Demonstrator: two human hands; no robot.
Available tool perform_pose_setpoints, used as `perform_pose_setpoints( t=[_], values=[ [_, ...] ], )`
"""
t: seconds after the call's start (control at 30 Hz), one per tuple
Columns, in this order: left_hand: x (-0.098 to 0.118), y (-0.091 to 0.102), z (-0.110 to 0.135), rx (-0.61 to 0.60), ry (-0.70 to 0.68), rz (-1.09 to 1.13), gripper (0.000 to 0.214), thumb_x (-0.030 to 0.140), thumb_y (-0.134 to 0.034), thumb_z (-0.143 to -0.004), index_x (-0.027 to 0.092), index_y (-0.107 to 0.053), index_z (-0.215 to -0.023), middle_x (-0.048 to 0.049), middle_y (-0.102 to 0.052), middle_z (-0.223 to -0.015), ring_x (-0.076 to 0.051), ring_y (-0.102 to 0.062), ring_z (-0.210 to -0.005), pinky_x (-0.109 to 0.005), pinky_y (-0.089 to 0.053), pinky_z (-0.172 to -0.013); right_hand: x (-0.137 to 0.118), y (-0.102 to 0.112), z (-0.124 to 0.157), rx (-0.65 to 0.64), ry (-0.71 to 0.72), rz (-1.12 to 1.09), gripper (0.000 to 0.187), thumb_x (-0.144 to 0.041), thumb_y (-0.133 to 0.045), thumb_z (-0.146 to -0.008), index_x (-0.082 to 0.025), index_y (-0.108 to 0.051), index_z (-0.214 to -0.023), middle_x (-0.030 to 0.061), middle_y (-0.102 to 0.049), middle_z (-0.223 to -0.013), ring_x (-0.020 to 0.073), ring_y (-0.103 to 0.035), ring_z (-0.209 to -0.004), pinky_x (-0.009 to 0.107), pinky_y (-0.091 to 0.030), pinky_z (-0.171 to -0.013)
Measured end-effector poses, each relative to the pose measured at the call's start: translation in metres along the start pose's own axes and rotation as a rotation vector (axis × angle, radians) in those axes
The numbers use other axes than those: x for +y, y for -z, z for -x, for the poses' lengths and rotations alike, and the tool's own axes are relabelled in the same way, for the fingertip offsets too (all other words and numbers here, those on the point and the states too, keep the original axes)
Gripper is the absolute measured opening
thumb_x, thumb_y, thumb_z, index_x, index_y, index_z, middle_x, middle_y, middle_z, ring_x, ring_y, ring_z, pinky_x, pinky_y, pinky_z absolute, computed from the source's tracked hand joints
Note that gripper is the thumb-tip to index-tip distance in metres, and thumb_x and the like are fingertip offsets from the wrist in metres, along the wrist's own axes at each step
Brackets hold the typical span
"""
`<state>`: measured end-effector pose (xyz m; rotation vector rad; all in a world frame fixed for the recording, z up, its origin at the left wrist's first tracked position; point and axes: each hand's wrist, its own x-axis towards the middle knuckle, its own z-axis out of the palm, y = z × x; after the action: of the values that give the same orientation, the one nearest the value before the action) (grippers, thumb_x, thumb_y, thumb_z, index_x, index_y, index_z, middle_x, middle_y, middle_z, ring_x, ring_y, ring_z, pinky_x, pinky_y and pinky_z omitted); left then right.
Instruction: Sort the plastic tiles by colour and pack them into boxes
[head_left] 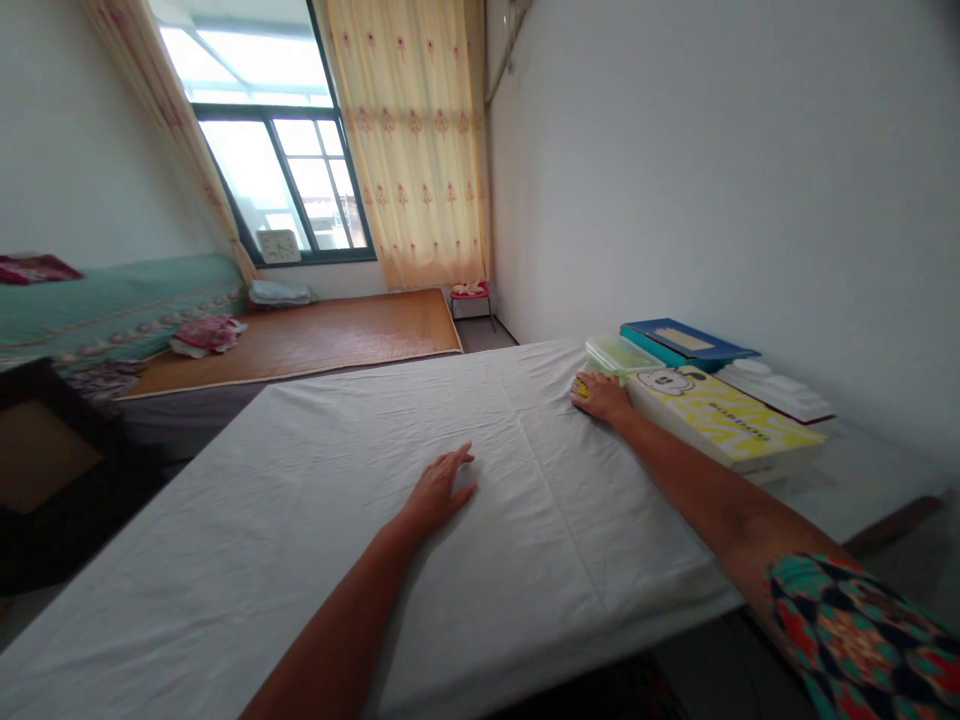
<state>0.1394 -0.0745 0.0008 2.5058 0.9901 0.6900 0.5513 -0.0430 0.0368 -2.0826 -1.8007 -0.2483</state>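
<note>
My left hand (439,487) is over the white tablecloth (315,520) near the middle of the table, its fingers apart and nothing in them. Farther off to the right, my right hand (600,396) is closed over a small yellow object (582,386), mostly hidden by the fingers; its kind cannot be made out. Just behind that hand sits a clear plastic box (619,352) with something pale green showing through. Beside my right wrist lies a yellow and white box (712,415) printed with a cartoon dog face.
A blue box (686,342) and a white moulded item (776,388) lie along the wall. Beyond the table are a bed with a brown mat (352,325), a red stool (470,290) and a clock (279,246) on the windowsill. A dark chair (60,470) stands left.
</note>
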Motion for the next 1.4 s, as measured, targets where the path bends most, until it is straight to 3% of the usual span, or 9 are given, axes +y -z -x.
perform_pose_setpoints(
  t=[0.13,0.23,0.37,0.47,0.53,0.63,0.87,1.23,1.4],
  values=[
    [-0.003,0.003,0.001,0.011,0.0,-0.037,0.056,0.025,-0.057,-0.084,0.021,-0.044,-0.138,-0.0079,-0.062,-0.126,-0.023,-0.052,-0.121,-0.043,-0.039,-0.108,-0.024,0.001,0.003,-0.057,-0.131,0.158,0.074,-0.054,-0.057,-0.083,-0.013,-0.041,-0.143,0.0244,-0.034,-0.149,0.044,-0.025,-0.135,0.065,-0.024,-0.101],
    [0.007,0.004,0.001,0.013,-0.015,-0.065,0.037,0.025,-0.052,-0.088,0.02,-0.059,-0.125,-0.0083,-0.065,-0.12,-0.023,-0.056,-0.116,-0.04,-0.042,-0.105,-0.079,0.006,0.02,-0.086,0.108,0.084,0.07,-0.049,-0.059,-0.084,-0.014,-0.042,-0.143,0.0204,-0.035,-0.15,0.0397,-0.023,-0.139,0.062,-0.022,-0.106],
    [0.05,0.001,0.004,-0.14,-0.138,0.015,0.032,0.027,-0.05,-0.09,0.024,-0.065,-0.118,-0.0058,-0.066,-0.121,-0.02,-0.06,-0.111,-0.034,-0.046,-0.1,-0.166,0.011,0.068,-0.358,0.583,-0.56,0.047,-0.05,-0.047,-0.092,-0.017,-0.064,-0.121,0.0132,-0.062,-0.126,0.0263,-0.052,-0.12,0.042,-0.037,-0.104],
    [0.088,-0.003,0.002,-0.417,-0.271,0.119,0.031,0.027,-0.055,-0.088,0.025,-0.067,-0.116,-0.003,-0.068,-0.119,-0.019,-0.063,-0.109,-0.031,-0.046,-0.1,-0.2,0.014,0.102,-0.763,0.656,-1.051,0.054,-0.055,-0.037,-0.095,-0.015,-0.067,-0.115,0.01,-0.069,-0.113,0.0219,-0.063,-0.104,0.036,-0.046,-0.095],
    [0.104,-0.008,-0.002,-0.574,-0.288,0.206,0.032,0.028,-0.058,-0.088,0.024,-0.066,-0.119,-0.003,-0.071,-0.113,-0.018,-0.067,-0.1,-0.027,-0.049,-0.093,-0.202,0.013,0.114,-0.945,0.615,-1.243,0.056,-0.056,-0.037,-0.095,-0.014,-0.069,-0.113,0.009,-0.07,-0.109,0.0217,-0.064,-0.102,0.036,-0.047,-0.093],
    [0.113,-0.019,-0.011,-0.681,-0.261,0.319,0.034,0.032,-0.06,-0.088,0.022,-0.066,-0.12,-0.0031,-0.073,-0.104,-0.015,-0.069,-0.089,-0.023,-0.052,-0.083,-0.189,0.008,0.119,-0.996,0.514,-1.365,0.052,-0.056,-0.045,-0.091,-0.014,-0.07,-0.108,0.0084,-0.071,-0.106,0.0222,-0.064,-0.101,0.037,-0.046,-0.095],
    [0.11,-0.054,-0.002,-0.416,-0.245,0.15,0.031,0.033,-0.053,-0.091,0.023,-0.067,-0.117,-0.0023,-0.072,-0.11,-0.018,-0.067,-0.099,-0.027,-0.049,-0.091,-0.183,0.008,0.119,-1.046,0.512,-1.4,0.042,-0.05,-0.056,-0.087,-0.014,-0.069,-0.107,0.0094,-0.071,-0.098,0.0204,-0.066,-0.091,0.035,-0.049,-0.086],
    [0.106,-0.056,0.005,-0.29,-0.324,-0.027,0.029,0.034,-0.053,-0.089,0.026,-0.069,-0.112,-0.0004,-0.074,-0.102,-0.019,-0.069,-0.092,-0.028,-0.05,-0.087,-0.186,0.01,0.119,-1.016,0.576,-1.405,0.04,-0.048,-0.055,-0.089,-0.014,-0.069,-0.106,0.0094,-0.071,-0.096,0.0202,-0.066,-0.091,0.035,-0.049,-0.086],
    [0.108,-0.057,0.006,-0.298,-0.325,-0.115,0.03,0.033,-0.055,-0.087,0.028,-0.068,-0.114,0.0017,-0.074,-0.1,-0.016,-0.068,-0.085,-0.025,-0.051,-0.08,-0.186,0.01,0.12,-1.006,0.587,-1.41,0.04,-0.048,-0.054,-0.089,-0.014,-0.069,-0.105,0.0092,-0.071,-0.098,0.0203,-0.065,-0.092,0.036,-0.049,-0.087]
  ],
)
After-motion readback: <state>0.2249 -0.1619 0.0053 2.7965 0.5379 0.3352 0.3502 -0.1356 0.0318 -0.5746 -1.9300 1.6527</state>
